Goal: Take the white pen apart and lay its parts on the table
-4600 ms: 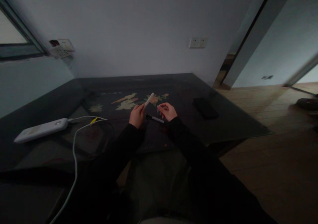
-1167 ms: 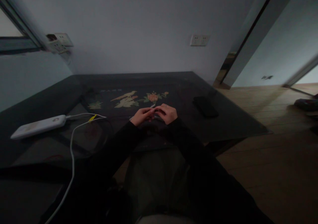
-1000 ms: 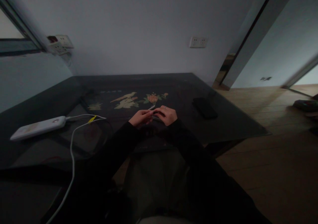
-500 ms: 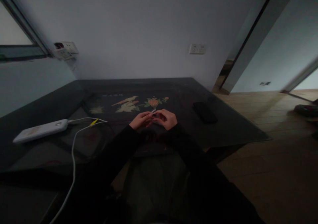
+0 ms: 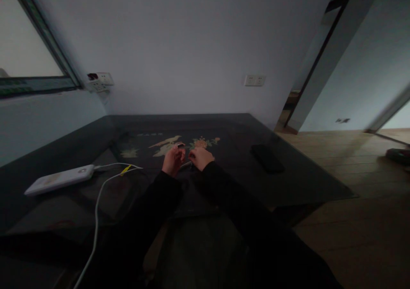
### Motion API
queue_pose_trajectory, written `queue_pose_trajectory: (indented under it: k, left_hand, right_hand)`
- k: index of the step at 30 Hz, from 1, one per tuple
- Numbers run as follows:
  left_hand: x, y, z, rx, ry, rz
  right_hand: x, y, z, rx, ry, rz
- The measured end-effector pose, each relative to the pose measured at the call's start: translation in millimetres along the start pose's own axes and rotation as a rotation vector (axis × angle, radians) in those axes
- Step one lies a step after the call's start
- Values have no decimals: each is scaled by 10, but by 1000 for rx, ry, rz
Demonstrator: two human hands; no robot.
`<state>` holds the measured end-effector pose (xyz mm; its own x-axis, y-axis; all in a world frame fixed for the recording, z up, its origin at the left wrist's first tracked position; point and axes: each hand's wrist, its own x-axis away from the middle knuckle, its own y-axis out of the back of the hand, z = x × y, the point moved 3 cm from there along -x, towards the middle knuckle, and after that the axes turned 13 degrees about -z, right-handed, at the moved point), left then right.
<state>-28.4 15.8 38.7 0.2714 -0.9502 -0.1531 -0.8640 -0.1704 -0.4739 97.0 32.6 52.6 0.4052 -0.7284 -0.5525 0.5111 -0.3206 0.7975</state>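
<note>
Over the dark table (image 5: 301,182), my left hand (image 5: 173,160) is closed, its fingertips pinching a small dark object with a pale edge (image 5: 180,145), too small to name. Close beside it on the right is my right hand (image 5: 202,156). Its fingers are pressed together, with what they hold, if anything, hidden. Below the fingertips, between both hands, shows a thin pale stick (image 5: 185,165) with a dark bit near its right end. Whether the stick rests on the table or is held I cannot tell.
A white power bank (image 5: 59,180) with a white cable (image 5: 96,212) occupies the table's left side. At the right lies a black phone (image 5: 267,158). Behind the table rises a wall with sockets (image 5: 255,80). The table's right corner juts out over a wooden floor (image 5: 323,152).
My hands were together around small things and have now come slightly apart. The left one has turned upward with the small dark object. The thin stick now shows lower, and the view has tilted upward.
</note>
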Motion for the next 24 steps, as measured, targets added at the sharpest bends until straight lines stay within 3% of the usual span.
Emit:
queue_pose_trajectory:
  k: [8, 15, 19, 24]
  left_hand:
    - [37, 19, -72, 60, -107, -28]
    - [25, 61, -151, 123, -180, -92]
    - [19, 157, -293, 176, -242, -176]
    - [28, 97, -297, 167, -205, -174]
  right_hand:
    - [-206, -349, 203, 201, 169, 244]
    - [-211, -505, 300, 176, 233, 237]
    - [-249, -328, 243, 92, 155, 105]
    - [-139, 169, -159, -147, -32, -158]
